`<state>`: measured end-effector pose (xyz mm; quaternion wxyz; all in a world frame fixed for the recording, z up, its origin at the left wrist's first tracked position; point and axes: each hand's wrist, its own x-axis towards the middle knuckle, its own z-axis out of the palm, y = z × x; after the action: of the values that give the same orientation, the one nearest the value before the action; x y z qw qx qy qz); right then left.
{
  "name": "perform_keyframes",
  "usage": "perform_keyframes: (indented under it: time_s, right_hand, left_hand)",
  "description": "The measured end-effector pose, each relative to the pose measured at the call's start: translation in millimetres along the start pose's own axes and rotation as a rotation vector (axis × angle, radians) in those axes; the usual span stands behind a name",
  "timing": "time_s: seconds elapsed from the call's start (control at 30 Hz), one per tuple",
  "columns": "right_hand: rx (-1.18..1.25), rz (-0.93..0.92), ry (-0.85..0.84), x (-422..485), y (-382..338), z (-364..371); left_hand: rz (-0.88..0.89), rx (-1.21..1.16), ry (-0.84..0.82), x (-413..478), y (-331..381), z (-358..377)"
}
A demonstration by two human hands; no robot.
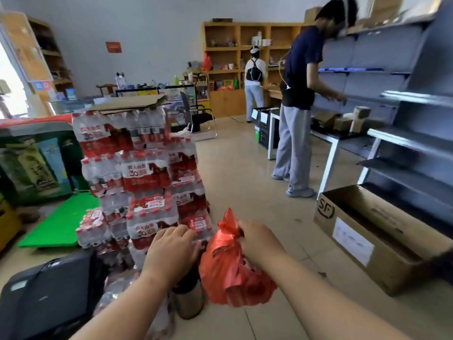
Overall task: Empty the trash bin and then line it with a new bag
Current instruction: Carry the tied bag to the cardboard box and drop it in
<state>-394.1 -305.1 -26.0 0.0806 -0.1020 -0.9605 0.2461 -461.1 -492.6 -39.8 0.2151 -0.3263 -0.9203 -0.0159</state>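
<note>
Fingers [241,233] of our right hand [257,238] pinch the red bag [232,268] by its gathered neck, lifted beside the small bin [188,298] (left hand [171,251] loosely open, empty). Emptying, we judge; next, discard it, then reline.

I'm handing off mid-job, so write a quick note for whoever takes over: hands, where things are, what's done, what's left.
Right hand grips the gathered neck of the full red trash bag, lifted clear of the bin.
Left hand hovers open beside the bag, holding nothing.
Small dark bin stands on the floor below, by the stacked water bottle packs.
Done: bag pulled out.
Left: dispose of the bag, fit a new liner; none in view.
</note>
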Motion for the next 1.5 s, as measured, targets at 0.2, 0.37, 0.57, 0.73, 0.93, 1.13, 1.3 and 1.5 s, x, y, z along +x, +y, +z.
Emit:
perform_keyframes:
  time_s: [0.2,0.37,0.57,0.73,0.93,1.13,1.3,1.5]
  right_hand:
    - [-0.025,0.140,0.080,-31.5,108.2,-68.2]
    - [-0.037,0.264,0.142,-61.0,192.1,-115.8]
    - [-0.086,0.442,0.263,-88.2,269.5,-158.7]
    - [-0.105,0.565,0.366,-93.8,324.3,-186.1]
    - [-0.159,0.701,0.403,-74.2,397.4,-215.5]
    - [-0.153,0.809,0.449,-28.3,468.7,-248.3]
    - [-0.109,0.885,0.504,6.3,528.3,-271.4]
    - [-0.097,0.933,0.503,39.2,609.3,-300.6]
  left_hand:
    - [0.110,-0.064,0.025,60.1,118.8,16.7]
    - [0.202,-0.140,0.011,99.6,212.2,29.7]
    - [0.349,-0.203,-0.026,143.0,307.8,39.6]
    - [0.473,-0.275,0.013,186.7,373.8,62.0]
    - [0.620,-0.317,0.081,255.3,445.9,89.2]
    - [0.756,-0.331,0.071,338.4,505.1,125.8]
    - [0.819,-0.328,0.095,405.3,551.9,153.5]
    - [0.846,-0.368,0.066,461.7,622.8,174.4]
